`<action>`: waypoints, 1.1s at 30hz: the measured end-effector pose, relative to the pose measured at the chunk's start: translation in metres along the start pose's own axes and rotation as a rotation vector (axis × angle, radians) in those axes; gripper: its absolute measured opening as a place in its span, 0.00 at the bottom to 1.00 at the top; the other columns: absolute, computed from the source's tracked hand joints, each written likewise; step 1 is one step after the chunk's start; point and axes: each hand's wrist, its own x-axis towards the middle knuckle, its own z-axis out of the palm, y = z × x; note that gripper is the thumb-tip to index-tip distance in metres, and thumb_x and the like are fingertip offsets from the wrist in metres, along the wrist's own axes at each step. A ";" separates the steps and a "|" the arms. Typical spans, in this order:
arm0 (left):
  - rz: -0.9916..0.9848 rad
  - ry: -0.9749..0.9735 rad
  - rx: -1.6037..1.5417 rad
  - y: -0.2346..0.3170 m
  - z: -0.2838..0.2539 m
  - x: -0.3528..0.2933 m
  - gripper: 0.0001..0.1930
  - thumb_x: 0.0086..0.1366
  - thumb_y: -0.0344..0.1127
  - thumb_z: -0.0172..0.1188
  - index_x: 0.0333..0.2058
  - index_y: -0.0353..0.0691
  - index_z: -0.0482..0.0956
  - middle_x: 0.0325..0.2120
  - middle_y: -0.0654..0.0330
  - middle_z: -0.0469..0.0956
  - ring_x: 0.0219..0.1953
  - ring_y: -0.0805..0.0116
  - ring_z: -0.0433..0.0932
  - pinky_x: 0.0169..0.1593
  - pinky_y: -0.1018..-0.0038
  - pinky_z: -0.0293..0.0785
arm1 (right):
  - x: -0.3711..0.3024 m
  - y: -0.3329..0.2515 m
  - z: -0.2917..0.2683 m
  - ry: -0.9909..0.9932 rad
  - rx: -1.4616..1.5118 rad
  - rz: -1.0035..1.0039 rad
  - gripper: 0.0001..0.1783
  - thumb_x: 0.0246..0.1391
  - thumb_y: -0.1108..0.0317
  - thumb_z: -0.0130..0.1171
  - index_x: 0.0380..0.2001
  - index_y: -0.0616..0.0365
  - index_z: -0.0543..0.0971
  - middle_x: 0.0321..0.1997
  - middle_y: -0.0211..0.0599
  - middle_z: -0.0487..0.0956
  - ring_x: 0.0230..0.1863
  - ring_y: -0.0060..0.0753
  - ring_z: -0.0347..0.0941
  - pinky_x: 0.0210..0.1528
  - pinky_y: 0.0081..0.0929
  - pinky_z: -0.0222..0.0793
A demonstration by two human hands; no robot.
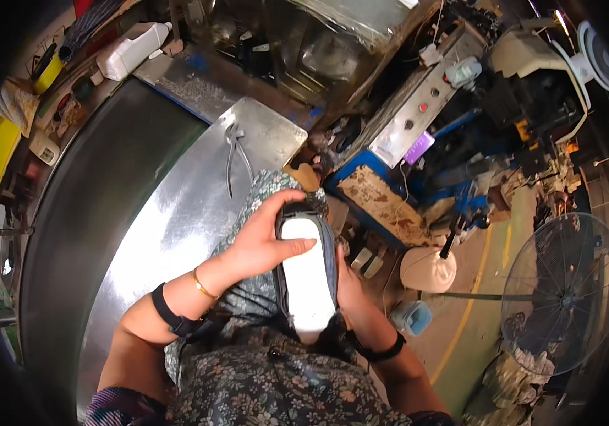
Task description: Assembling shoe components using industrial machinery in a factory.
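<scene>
A dark shoe upper (326, 248) is held in front of my body, its long white bottom (304, 284) turned up toward me. My left hand (265, 241) grips its left side and far end, the thumb lying across the white face. Along the right edge rests my right hand (348, 284), its fingers mostly hidden behind the shoe upper. Beyond them, a pair of metal pliers (232, 142) lies on the shiny metal tabletop (155, 213), touched by neither hand.
A dark conveyor belt (84, 206) runs at the left. A white plastic jug (134, 51) stands at the far left. To the right are a machine with a button panel (418, 99), a beige container (429, 270), a blue bin (412, 318) and a round wire fan guard (567, 295).
</scene>
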 end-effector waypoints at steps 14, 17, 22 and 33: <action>0.047 -0.053 0.339 -0.013 -0.006 0.015 0.38 0.57 0.32 0.72 0.62 0.35 0.60 0.52 0.56 0.69 0.55 0.69 0.69 0.60 0.71 0.67 | -0.011 0.012 -0.016 0.015 -0.686 -0.476 0.29 0.69 0.58 0.44 0.66 0.68 0.60 0.55 0.57 0.75 0.56 0.51 0.73 0.58 0.38 0.68; 0.079 -0.141 0.200 0.006 -0.004 0.016 0.40 0.57 0.36 0.71 0.64 0.36 0.59 0.53 0.56 0.69 0.57 0.67 0.68 0.62 0.70 0.63 | -0.024 0.014 -0.023 -0.128 -0.331 -0.401 0.34 0.71 0.55 0.40 0.70 0.67 0.53 0.68 0.51 0.64 0.68 0.40 0.61 0.67 0.31 0.56; -0.007 0.362 0.196 -0.007 0.014 -0.007 0.27 0.77 0.46 0.36 0.67 0.34 0.59 0.67 0.49 0.61 0.69 0.59 0.59 0.71 0.67 0.51 | -0.021 -0.002 0.018 0.000 -0.128 -0.242 0.34 0.72 0.53 0.38 0.70 0.65 0.53 0.69 0.52 0.62 0.69 0.39 0.58 0.69 0.32 0.53; 0.117 0.083 0.684 -0.018 -0.004 -0.067 0.37 0.71 0.40 0.49 0.67 0.23 0.43 0.51 0.27 0.70 0.51 0.36 0.75 0.53 0.58 0.73 | -0.023 0.005 0.058 -0.034 -0.217 -0.573 0.33 0.70 0.64 0.42 0.69 0.68 0.47 0.65 0.56 0.63 0.65 0.45 0.63 0.65 0.37 0.59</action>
